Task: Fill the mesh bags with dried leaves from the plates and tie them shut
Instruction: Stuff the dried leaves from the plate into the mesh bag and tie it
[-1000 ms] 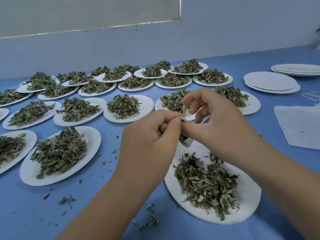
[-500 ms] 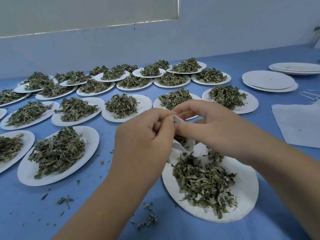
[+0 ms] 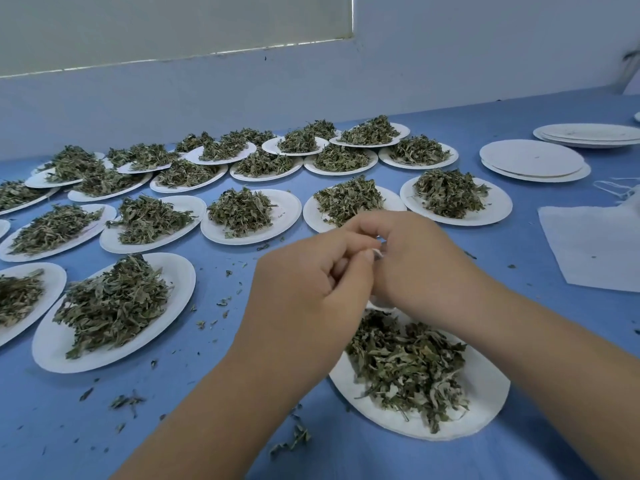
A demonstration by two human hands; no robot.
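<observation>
Head view: reference is the near round white paper plate (image 3: 491,393) (everything below is placed relative to it).

- Left hand (image 3: 311,289): fingers curled, thumb and forefinger pinching, held above the plate's far-left edge.
- Right hand (image 3: 415,268): fingers curled too, pinching at the same spot, above the plate's far edge. The two hands touch at the fingertips.
- Small white mesh bag (image 3: 376,253): only a scrap shows between the fingertips, and another sliver of white shows under the hands at the plate's far rim. The rest is covered by the hands, so I can't tell how full it is or whether it's tied.
- Pile of dried green leaves (image 3: 405,362): on the plate, spread from its far edge to left of centre.
- Left of the plate, well apart: a white paper plate heaped with leaves (image 3: 48,348).
- Beyond the plate: rows of leaf-loaded white plates (image 3: 287,216) running back toward the wall.
- Beyond and right of the plate: a stack of bare white paper plates (image 3: 533,159).
- Right of the plate, apart from it: a flat white mesh sheet (image 3: 595,247), with thin white strings (image 3: 616,188) just past it.
- Loose leaf crumbs (image 3: 294,439) lie on the blue table cover (image 3: 207,393) near the plate's left side.
</observation>
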